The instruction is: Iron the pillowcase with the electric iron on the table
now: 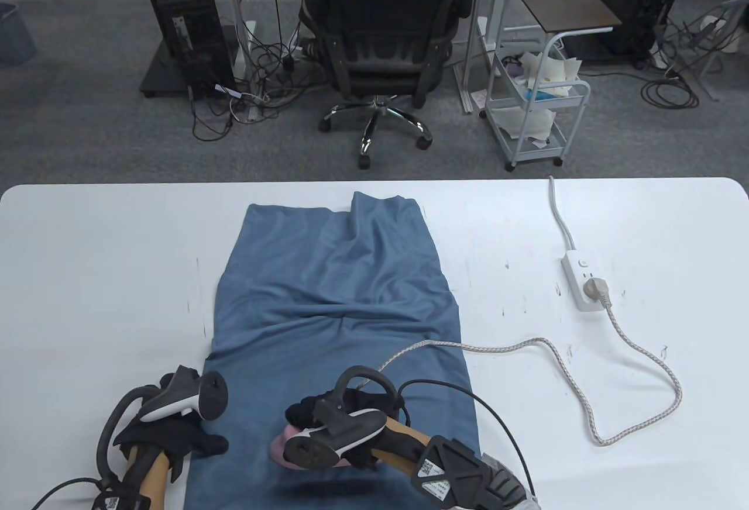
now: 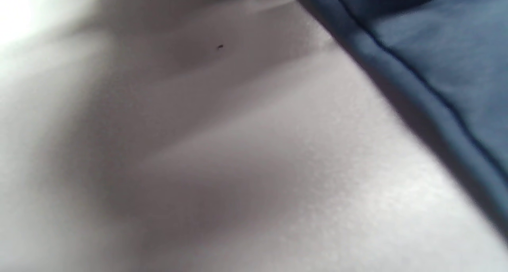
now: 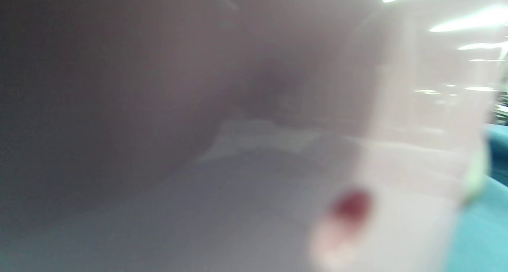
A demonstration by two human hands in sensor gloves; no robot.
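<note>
A blue pillowcase (image 1: 339,299) lies lengthwise on the white table (image 1: 88,276), creased across its middle. My right hand (image 1: 345,410) grips a pink electric iron (image 1: 282,450) that sits on the near part of the pillowcase. Most of the iron is hidden under the hand and tracker. In the right wrist view the iron (image 3: 397,164) is a close pink blur with a red spot. My left hand (image 1: 181,437) rests on the pillowcase's near left edge, fingers reaching onto the cloth. The left wrist view shows that edge (image 2: 436,65) on the table; no fingers show there.
The iron's braided cord (image 1: 614,369) loops over the right of the table to a white power strip (image 1: 582,282), whose own cable runs off the far edge. Beyond the table stand an office chair (image 1: 380,36) and a white cart (image 1: 535,106).
</note>
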